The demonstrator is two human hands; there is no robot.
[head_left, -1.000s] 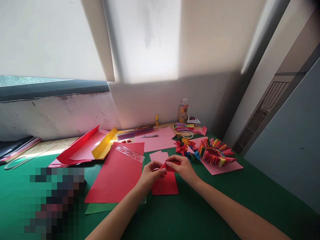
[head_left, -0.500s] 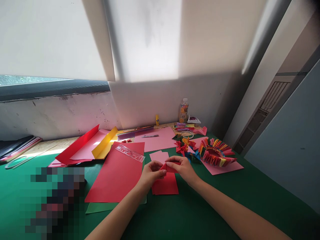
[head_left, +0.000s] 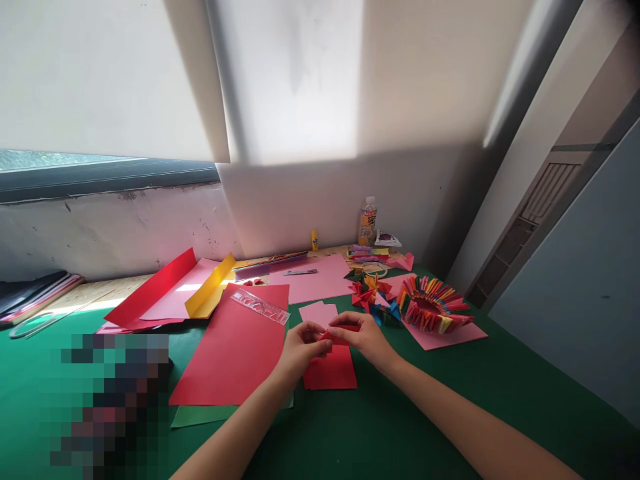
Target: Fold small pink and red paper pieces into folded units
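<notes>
Between my two hands is a small folded piece of red paper [head_left: 342, 337], partly hidden by the fingers. My left hand [head_left: 303, 344] pinches its left end between thumb and fingers. My right hand [head_left: 364, 333] grips the right side, thumb and index finger close to the left fingertips. Just below lies a stack of red paper squares [head_left: 332, 372], with pink paper squares [head_left: 320, 311] behind it. A large red sheet [head_left: 235, 360] is left of my hands, a clear stencil ruler [head_left: 260, 307] on its upper part.
Folded paper stars [head_left: 373, 292] and a ring of many-coloured folded paper [head_left: 435, 305] sit at the right. A pen [head_left: 300, 272] rests on a pink sheet [head_left: 310, 287]. Behind stand a glue stick [head_left: 315, 240] and a bottle [head_left: 368, 223]. Creased yellow paper [head_left: 210, 290] lies left.
My right thumb and fingers have shifted slightly left along the folded red paper. At the left, the creased red and yellow sheets have moved a little.
</notes>
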